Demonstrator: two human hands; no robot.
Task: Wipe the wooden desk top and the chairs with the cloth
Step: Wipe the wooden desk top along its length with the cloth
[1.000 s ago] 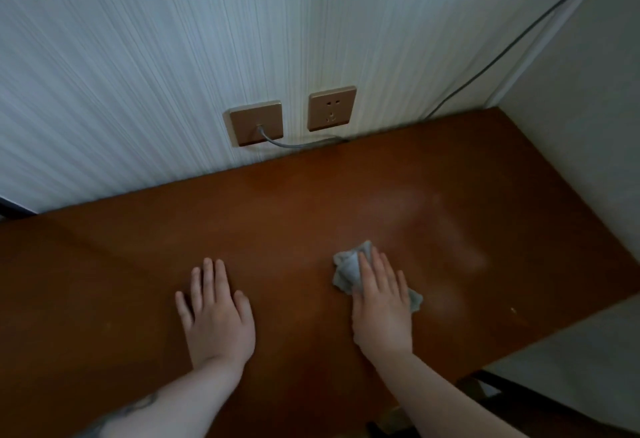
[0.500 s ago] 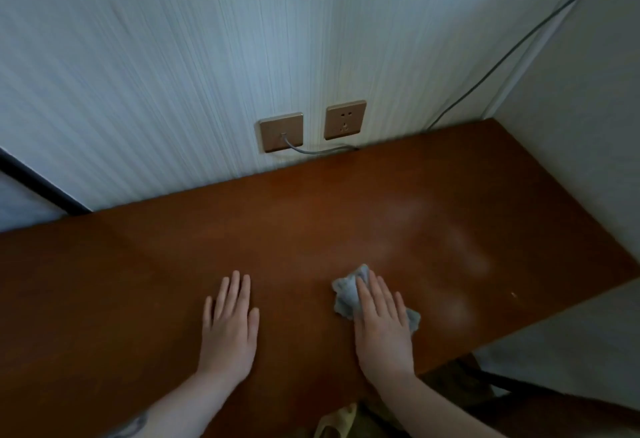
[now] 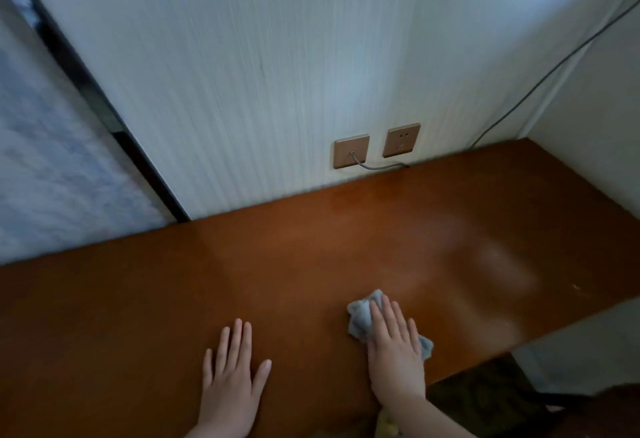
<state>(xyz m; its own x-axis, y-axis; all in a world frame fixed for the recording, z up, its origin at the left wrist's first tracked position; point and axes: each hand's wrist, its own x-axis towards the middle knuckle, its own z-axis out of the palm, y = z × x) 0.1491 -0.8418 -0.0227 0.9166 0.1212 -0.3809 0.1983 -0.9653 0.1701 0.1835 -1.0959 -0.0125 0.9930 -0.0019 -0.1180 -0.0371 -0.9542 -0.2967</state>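
**Flat palms on the desk, cloth under the right**

Brown wooden desk top [image 3: 311,264], glossy, running from 9 o'clock across to 3 o'clock, tucked into a corner. Behind it, at 12 o'clock, a pale wall [image 3: 259,74] with fine vertical streaks. Low on that wall, two bronze plates side by side: a data socket [image 3: 351,151] with a grey cable [image 3: 377,166] plugged in, and a power socket [image 3: 401,140] just to its right. A second, thin wire [image 3: 554,63] slanting down from 1 o'clock toward the desk's far corner. At 10 o'clock, a dark frame [image 3: 104,108] edging a mottled light panel [image 3: 52,167]. Faint sheen patches on the wood toward 3 o'clock.

Against the frame half a second back: view tilted up and swung left, more wall and panel in sight, sockets shifted right and lower; hands in much the same pose, slightly farther apart.

Grey-blue cloth [image 3: 360,320], crumpled, at 5 o'clock near the front edge, long axis running from 11 o'clock to 5 o'clock, its bunched end pointing to 11 o'clock. Right hand [image 3: 394,351] pressing flat on it, fingers straight, grasping nothing. Left hand [image 3: 232,378] at 6 o'clock, well apart from the cloth, fingers straight, palm resting on bare wood.
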